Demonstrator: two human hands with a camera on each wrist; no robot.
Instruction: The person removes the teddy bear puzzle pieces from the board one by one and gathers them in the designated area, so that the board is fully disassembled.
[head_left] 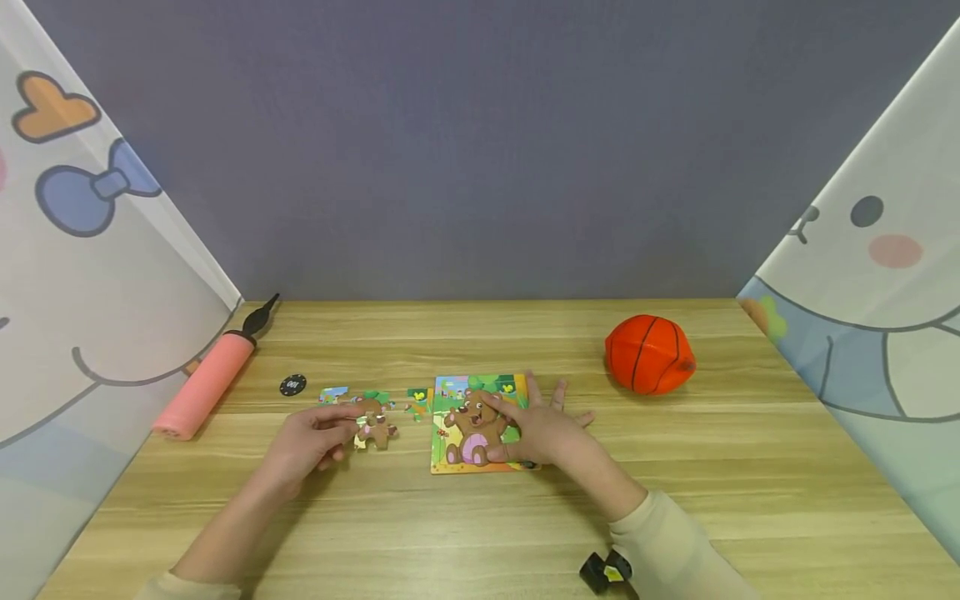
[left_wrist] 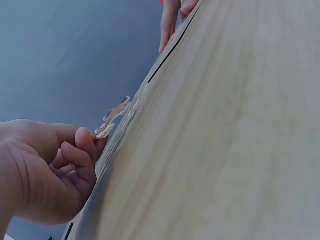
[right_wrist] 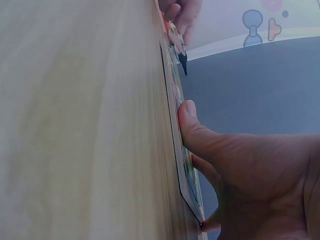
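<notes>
My left hand (head_left: 306, 443) pinches a jigsaw piece (head_left: 377, 434) with brown bear parts between thumb and forefinger, held tilted just over the table in the left wrist view. Behind it lie several other loose pieces (head_left: 333, 395), partly covered by the hand and the held piece. To the right is a square puzzle board (head_left: 450, 462) with a brown bear holding a pink belly on a green and yellow ground. Spread over the board's right side, my right hand (head_left: 553, 433) rests with thumb and forefinger on the picture and its other fingers past the right edge.
A pink pump (head_left: 206, 387) with a black nozzle lies at the left, near a black round chip (head_left: 292, 384) marked 100. At the right sits a dented red ball (head_left: 649, 355) with black lines. A small black object (head_left: 606, 572) is beside the right sleeve.
</notes>
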